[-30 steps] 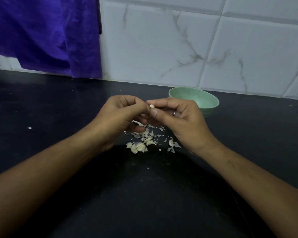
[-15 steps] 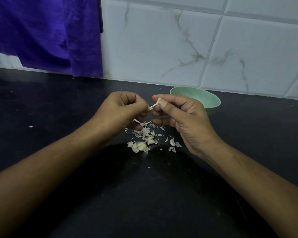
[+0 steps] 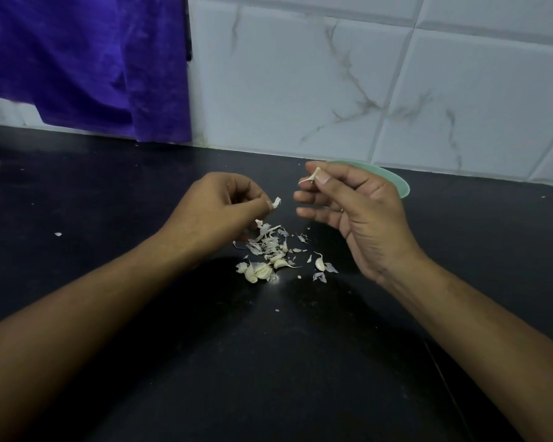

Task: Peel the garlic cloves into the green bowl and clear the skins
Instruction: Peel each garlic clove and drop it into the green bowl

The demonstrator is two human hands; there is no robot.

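Note:
My right hand (image 3: 358, 215) pinches a small pale garlic clove (image 3: 315, 174) between thumb and forefinger, raised in front of the green bowl (image 3: 398, 183), which it mostly hides. A torn scrap of garlic skin (image 3: 277, 202) is pinched at the fingertips of my left hand (image 3: 217, 212), a short gap left of the clove. Below both hands, a heap of papery skins (image 3: 268, 240) lies on the black counter, with several unpeeled cloves (image 3: 259, 269) at its near side and one more clove (image 3: 319, 262) to the right.
The black counter (image 3: 268, 362) runs from the near edge to a white marble-tiled wall (image 3: 332, 78). A purple cloth (image 3: 87, 62) hangs at the back left. Stray skin flecks (image 3: 58, 234) lie on the counter to the left.
My hands were joined on the clove; now they have pulled apart. A skin piece came away in my left hand, and my right hand lifted the clove toward the bowl.

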